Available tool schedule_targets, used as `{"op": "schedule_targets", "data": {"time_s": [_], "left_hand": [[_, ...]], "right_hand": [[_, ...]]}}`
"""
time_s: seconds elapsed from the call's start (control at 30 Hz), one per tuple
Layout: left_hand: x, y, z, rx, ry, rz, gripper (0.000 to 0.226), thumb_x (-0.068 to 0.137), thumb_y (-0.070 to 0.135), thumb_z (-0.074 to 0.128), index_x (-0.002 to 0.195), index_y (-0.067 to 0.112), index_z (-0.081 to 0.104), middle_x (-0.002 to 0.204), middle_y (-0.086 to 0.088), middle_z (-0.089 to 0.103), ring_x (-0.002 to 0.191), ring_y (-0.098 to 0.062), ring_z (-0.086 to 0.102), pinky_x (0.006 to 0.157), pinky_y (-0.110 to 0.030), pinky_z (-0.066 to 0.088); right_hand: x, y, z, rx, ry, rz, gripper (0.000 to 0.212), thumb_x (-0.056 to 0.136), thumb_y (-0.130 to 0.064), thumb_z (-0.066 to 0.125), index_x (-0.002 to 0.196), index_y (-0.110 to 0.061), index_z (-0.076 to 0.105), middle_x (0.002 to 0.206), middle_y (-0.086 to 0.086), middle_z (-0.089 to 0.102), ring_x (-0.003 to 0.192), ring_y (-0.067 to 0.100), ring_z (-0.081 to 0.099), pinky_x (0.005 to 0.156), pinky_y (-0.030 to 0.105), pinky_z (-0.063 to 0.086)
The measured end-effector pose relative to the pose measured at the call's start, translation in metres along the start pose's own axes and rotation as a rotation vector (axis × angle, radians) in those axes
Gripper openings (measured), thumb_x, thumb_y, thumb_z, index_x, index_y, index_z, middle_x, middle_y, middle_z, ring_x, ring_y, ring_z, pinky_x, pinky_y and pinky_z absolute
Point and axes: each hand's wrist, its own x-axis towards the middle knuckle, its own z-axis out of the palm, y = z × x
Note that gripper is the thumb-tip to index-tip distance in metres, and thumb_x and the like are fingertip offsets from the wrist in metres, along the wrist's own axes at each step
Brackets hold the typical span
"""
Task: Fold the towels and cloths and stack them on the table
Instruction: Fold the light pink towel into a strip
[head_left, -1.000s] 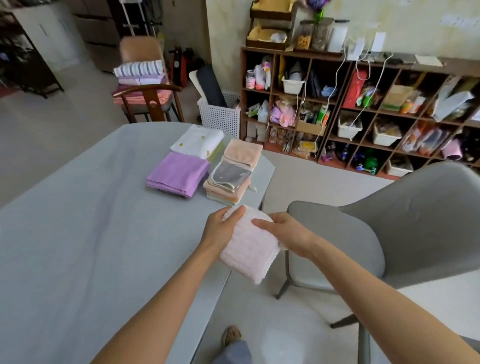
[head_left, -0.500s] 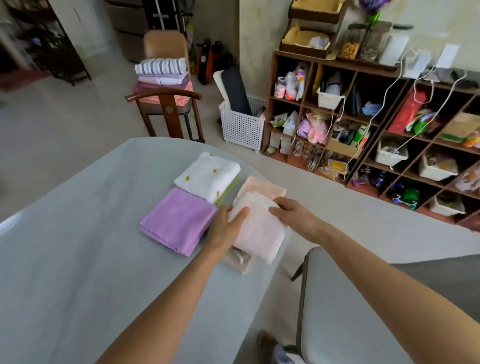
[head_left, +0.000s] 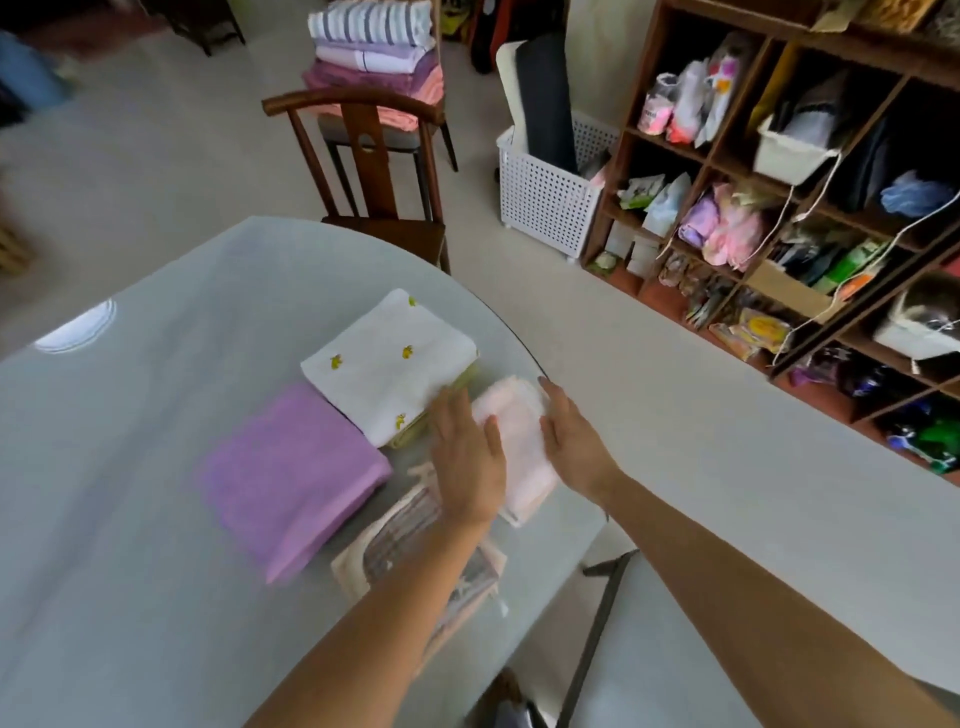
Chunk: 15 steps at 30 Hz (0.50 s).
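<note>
Carried from mid-air, the folded pale pink terry towel (head_left: 511, 441) now lies atop the right-hand stack on the grey counter (head_left: 156, 415); left hand (head_left: 467, 457) and right hand (head_left: 571, 441) flank it flat, neither grip closed, so stacking looks done

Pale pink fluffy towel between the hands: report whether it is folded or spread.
Folded. The pale pink fluffy towel is a compact rectangle lying on the stack at the table's edge, with the left hand and right hand flat against its sides.

left hand (head_left: 470, 462) flat on pink towel (head_left: 514, 441) | right hand (head_left: 571, 441) at its edge | purple towel (head_left: 291, 473) beside
</note>
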Motion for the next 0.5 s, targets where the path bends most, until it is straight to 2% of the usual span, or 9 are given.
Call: {"op": "schedule_targets", "data": {"time_s": [0.07,0.1,0.17,0.2,0.27,0.33,0.43,0.5], "left_hand": [[-0.010,-0.003,0.022,0.125,-0.051,0.066,0.064,0.100,0.042,0.021,0.140,-0.003,0.042,0.145,-0.021,0.042,0.134,-0.037,0.041,0.112,-0.039,0.026],[-0.016,-0.003,0.032,0.181,-0.089,0.064,0.069,0.101,0.047,0.013,0.141,-0.003,0.040,0.146,-0.020,0.042,0.134,-0.036,0.041,0.110,-0.042,0.032],[-0.021,-0.011,0.044,0.261,-0.147,0.072,0.076,0.100,0.051,0.008,0.142,-0.005,0.035,0.147,-0.022,0.038,0.136,-0.035,0.039,0.108,-0.048,0.038],[-0.022,-0.016,0.047,0.296,-0.174,0.090,0.077,0.099,0.053,0.010,0.143,-0.006,0.033,0.148,-0.022,0.036,0.138,-0.034,0.036,0.110,-0.046,0.035],[-0.020,-0.026,0.050,0.361,-0.192,0.144,0.080,0.097,0.057,0.019,0.144,-0.006,0.032,0.150,-0.022,0.034,0.139,-0.033,0.031,0.112,-0.045,0.024],[-0.016,-0.028,0.054,0.411,-0.221,0.171,0.082,0.095,0.059,0.020,0.145,-0.005,0.032,0.150,-0.022,0.034,0.139,-0.033,0.034,0.112,-0.043,0.020],[-0.011,-0.026,0.059,0.471,-0.301,0.145,0.086,0.094,0.062,0.009,0.145,-0.004,0.032,0.149,-0.020,0.036,0.138,-0.032,0.037,0.115,-0.044,0.023],[-0.007,-0.028,0.059,0.476,-0.376,0.110,0.092,0.091,0.066,0.001,0.148,-0.002,0.024,0.153,-0.020,0.029,0.141,-0.032,0.030,0.116,-0.044,0.022]], "right_hand": [[0.001,0.015,0.007,-0.277,0.012,-0.170,0.058,0.099,-0.013,0.032,0.153,-0.024,0.014,0.154,0.006,0.026,0.135,0.023,0.031,0.109,0.032,0.030],[0.003,0.024,0.007,-0.421,0.006,-0.279,0.058,0.097,-0.015,0.029,0.153,-0.026,0.014,0.158,0.003,0.019,0.142,0.022,0.023,0.112,0.031,0.024],[0.011,0.044,0.003,-0.576,-0.042,-0.458,0.061,0.091,-0.013,0.024,0.152,-0.022,0.023,0.159,0.000,0.018,0.146,0.021,0.017,0.115,0.030,0.018],[0.016,0.052,0.002,-0.585,-0.076,-0.499,0.063,0.089,-0.009,0.027,0.151,-0.018,0.026,0.158,0.001,0.021,0.146,0.021,0.018,0.116,0.032,0.016],[0.027,0.064,0.005,-0.532,-0.130,-0.508,0.066,0.086,0.001,0.039,0.150,-0.014,0.029,0.157,0.002,0.024,0.146,0.020,0.019,0.117,0.035,0.017],[0.033,0.072,0.008,-0.460,-0.143,-0.506,0.064,0.088,0.001,0.045,0.149,-0.012,0.030,0.157,0.003,0.025,0.145,0.018,0.021,0.118,0.036,0.018],[0.037,0.084,0.014,-0.413,-0.149,-0.461,0.055,0.096,-0.012,0.031,0.151,-0.015,0.026,0.158,-0.001,0.021,0.146,0.014,0.018,0.120,0.033,0.014],[0.041,0.087,0.017,-0.436,-0.198,-0.420,0.055,0.097,-0.023,0.021,0.152,-0.020,0.019,0.158,-0.005,0.015,0.146,0.013,0.014,0.120,0.034,0.012]]}}
